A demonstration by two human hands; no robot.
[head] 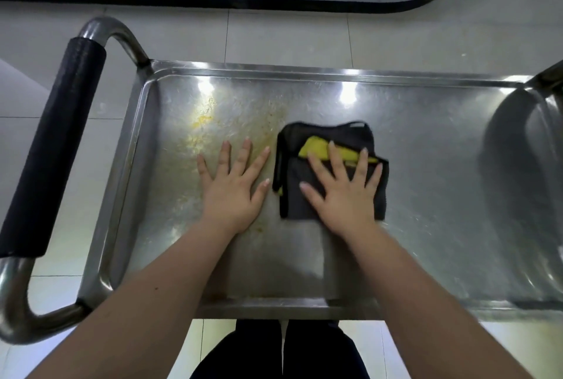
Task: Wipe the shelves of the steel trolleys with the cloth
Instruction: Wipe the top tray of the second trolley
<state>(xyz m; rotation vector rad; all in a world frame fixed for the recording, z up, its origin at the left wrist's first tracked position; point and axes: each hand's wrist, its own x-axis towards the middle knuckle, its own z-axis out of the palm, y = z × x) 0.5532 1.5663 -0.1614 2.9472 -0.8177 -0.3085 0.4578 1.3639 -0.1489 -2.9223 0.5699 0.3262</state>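
Steel trolley shelf (426,180), bounded all round by a raised rim (304,74). Folded dark cloth (335,135) lies mid-shelf under my right hand (341,193), which presses it with fingers spread flat, not clutching. My left hand (231,189) rests flat and empty just beside the cloth. Yellow residue (202,119) lies toward the left edge. I recommend firm overlapping strokes leftward, into the rim corners. The right end offers free travel.

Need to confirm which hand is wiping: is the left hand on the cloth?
No, the left hand lies flat on the bare shelf; the right hand presses the cloth.
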